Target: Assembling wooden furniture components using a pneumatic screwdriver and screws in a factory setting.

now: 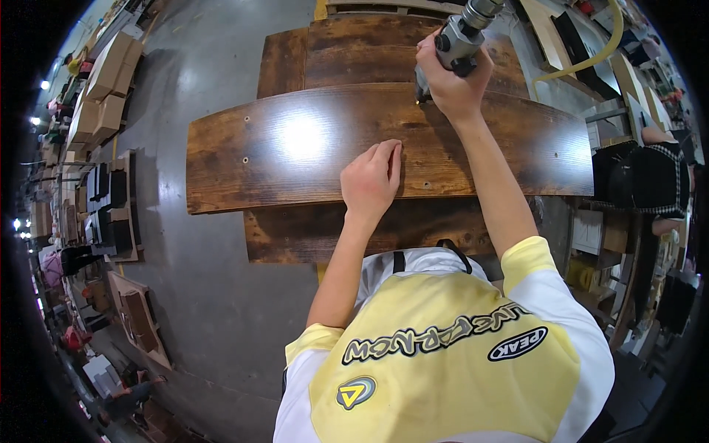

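My right hand [456,77] is wrapped round a grey metal drill [459,46] above the far side of a dark brown wood-grain board [310,173]. The drill's shiny round nose points up and away from me, past the top edge of the head view. My left hand [371,176] is closed over the middle of the board, near its front edge, with thumb and fingers pressed together. Whatever may be between those fingers is hidden. Small round holes or fittings dot the board near its ends and front edge.
More brown boards lie beyond the long one [354,52] and under its near side [317,232]. A yellow hose [617,37] curves down at the far right. Cardboard boxes [111,66] are stacked at the left. A person in dark clothing [650,177] is at the right.
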{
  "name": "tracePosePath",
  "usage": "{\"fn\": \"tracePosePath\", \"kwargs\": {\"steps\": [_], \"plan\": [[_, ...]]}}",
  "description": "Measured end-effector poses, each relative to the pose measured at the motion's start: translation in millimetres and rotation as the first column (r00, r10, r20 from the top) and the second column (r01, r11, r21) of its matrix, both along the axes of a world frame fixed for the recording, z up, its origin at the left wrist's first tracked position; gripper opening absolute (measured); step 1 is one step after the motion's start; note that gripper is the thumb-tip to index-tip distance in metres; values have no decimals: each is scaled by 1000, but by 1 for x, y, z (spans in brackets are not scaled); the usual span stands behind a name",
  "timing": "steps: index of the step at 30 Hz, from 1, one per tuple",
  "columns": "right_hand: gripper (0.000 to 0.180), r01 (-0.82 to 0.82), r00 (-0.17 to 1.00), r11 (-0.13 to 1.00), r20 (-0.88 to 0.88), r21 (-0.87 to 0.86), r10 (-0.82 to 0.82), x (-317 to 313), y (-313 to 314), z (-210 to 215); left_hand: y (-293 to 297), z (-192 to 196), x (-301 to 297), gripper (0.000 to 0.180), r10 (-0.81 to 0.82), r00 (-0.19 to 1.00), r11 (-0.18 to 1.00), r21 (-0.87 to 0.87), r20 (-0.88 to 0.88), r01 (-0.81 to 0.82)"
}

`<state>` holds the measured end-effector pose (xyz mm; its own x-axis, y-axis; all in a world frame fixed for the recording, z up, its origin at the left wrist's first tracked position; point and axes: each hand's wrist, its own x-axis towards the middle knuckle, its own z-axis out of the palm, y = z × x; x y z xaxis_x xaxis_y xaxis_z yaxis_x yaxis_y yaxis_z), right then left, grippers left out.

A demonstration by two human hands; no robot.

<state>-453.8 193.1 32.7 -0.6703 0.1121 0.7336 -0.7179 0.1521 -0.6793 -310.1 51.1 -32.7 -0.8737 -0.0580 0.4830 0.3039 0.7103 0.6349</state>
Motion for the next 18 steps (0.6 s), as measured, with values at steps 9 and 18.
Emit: {"fn": "tracePosePath", "kwargs": {"steps": [9,18], "plan": [[6,-2,999,1000,35,-19,2,8,-7,-2,-1,-3,6,10,14,1000,1000,1,-4,-14],[9,87,995,996,58,1,-86,14,-15,-3,-14,-4,7,11,14,1000,998,67,-28,-12]]}}
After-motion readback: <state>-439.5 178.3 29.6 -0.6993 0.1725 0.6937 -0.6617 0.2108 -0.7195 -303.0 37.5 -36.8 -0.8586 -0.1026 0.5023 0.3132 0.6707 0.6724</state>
